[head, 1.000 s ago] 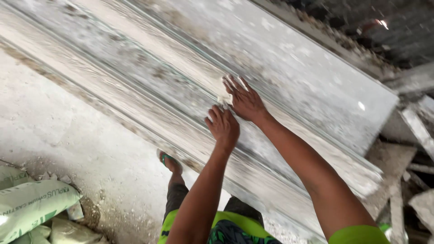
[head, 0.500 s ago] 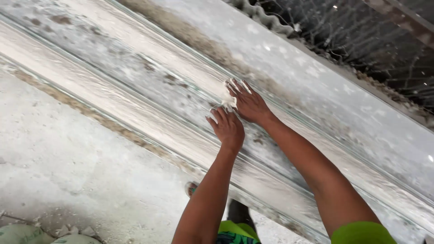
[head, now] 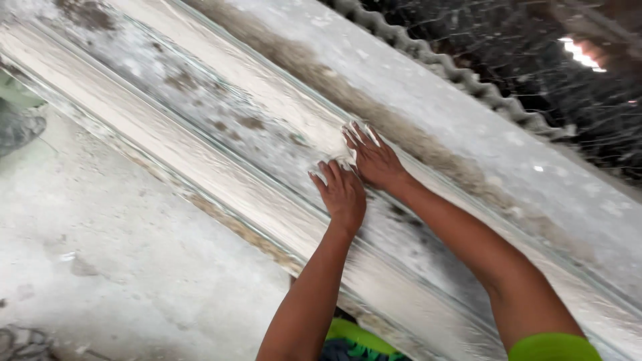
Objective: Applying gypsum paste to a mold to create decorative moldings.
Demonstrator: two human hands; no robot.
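A long whitish plaster moulding with ridges and grey stains runs diagonally from upper left to lower right. My left hand lies flat on its middle ridge, fingers spread. Touching it just above, my right hand also presses flat, its fingers fanned toward the upper left. A small white patch shows between the two hands; I cannot tell what it is. Neither hand grips anything.
A rough pale concrete floor lies at the lower left. A corrugated sheet edge borders the slab at the upper right, with dark mesh and a bright light beyond. My green clothing shows at the bottom.
Both hands have stayed flat on the moulding, close together. The view has swung upward, so the sacks and my foot have dropped out of sight and the corrugated sheet has come in.
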